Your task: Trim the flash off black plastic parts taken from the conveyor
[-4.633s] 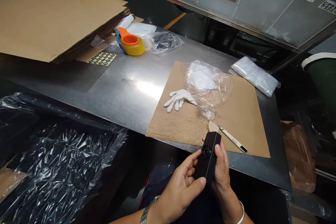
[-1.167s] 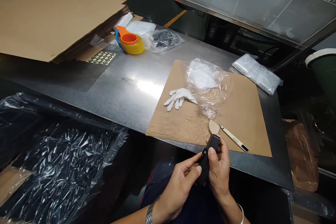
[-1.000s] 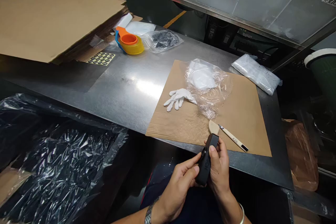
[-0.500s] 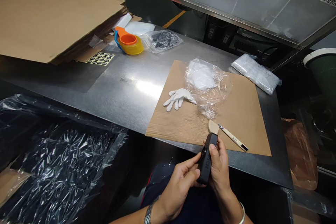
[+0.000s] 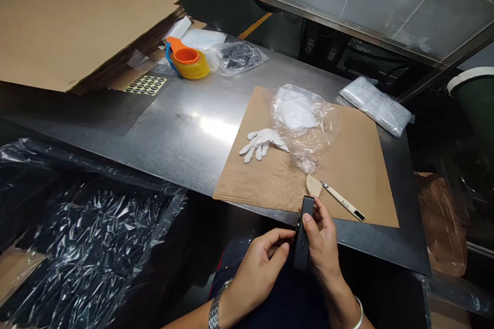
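Note:
A narrow black plastic piece with raised lettering ending in "SCH" is held upright above the table's front edge. My right hand is closed round its right side, with the thumb lying along its face. At the left edge of the piece, my left hand has its fingers half curled and the thumb apart from the forefinger. The forefinger tip is at that edge; whether it touches is unclear. Just beyond the piece lie a beige rounded pad and a craft knife marked "A26", both on a cardboard sheet.
A white glove and a clear plastic bag with white contents lie on the cardboard. A tape dispenser, stickers and stacked cardboard are to the left. A wrapped packet lies at the right edge. Black plastic sheeting fills the lower left.
My left thumb has come off the black piece and my left hand has shifted slightly left. The piece has turned to stand more upright in my right hand.

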The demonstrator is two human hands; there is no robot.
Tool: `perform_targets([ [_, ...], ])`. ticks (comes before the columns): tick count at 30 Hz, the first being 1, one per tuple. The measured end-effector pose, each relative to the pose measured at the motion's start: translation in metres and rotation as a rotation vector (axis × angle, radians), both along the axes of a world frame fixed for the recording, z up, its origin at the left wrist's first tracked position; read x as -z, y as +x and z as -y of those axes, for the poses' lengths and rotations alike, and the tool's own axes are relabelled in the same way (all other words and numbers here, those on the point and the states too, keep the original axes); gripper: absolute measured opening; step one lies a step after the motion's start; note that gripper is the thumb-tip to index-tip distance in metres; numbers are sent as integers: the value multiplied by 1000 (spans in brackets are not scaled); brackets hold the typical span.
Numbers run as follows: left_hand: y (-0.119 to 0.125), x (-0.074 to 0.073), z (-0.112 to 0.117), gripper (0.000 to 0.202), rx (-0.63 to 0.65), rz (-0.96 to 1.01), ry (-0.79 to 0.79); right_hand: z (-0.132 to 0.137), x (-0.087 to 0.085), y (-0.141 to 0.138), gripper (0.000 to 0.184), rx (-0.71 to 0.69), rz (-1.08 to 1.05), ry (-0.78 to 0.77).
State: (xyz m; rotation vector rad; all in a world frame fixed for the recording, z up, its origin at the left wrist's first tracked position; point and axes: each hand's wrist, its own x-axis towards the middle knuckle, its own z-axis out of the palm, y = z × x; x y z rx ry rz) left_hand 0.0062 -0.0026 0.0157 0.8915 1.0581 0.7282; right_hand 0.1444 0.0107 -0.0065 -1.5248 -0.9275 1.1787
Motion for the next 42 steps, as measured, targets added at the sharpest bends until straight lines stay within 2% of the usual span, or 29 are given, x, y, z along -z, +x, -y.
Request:
perform_targets([
  [3, -2, 5, 1, 24, -10, -187, 86, 0, 0, 1, 49, -15, 19, 5],
  [7, -3, 7, 1, 29, 109, -70, -67, 0, -1, 1, 51, -49, 68, -11],
  [11, -5, 3, -1, 29, 122, -15, -164, 1, -3, 0, 51, -57, 111, -19],
  [16, -8, -4, -4, 25, 161, -43, -173, 1, -6, 0, 49, -70, 203, -16],
  [21, -8, -4, -4, 21, 158, -40, -181, 2, -5, 1, 48, -89, 267, -10],
  [27, -8, -3, -4, 20, 145, -24, -163, 2, -4, 0, 49, -92, 277, -20],
  [34, -4, 1, 0, 18, 143, -96, -103, 3, -5, -2, 48, -86, 293, -27],
  [42, -5, 1, -2, 22, 124, -102, -94, 2, -3, -3, 44, -60, 206, -10],
])
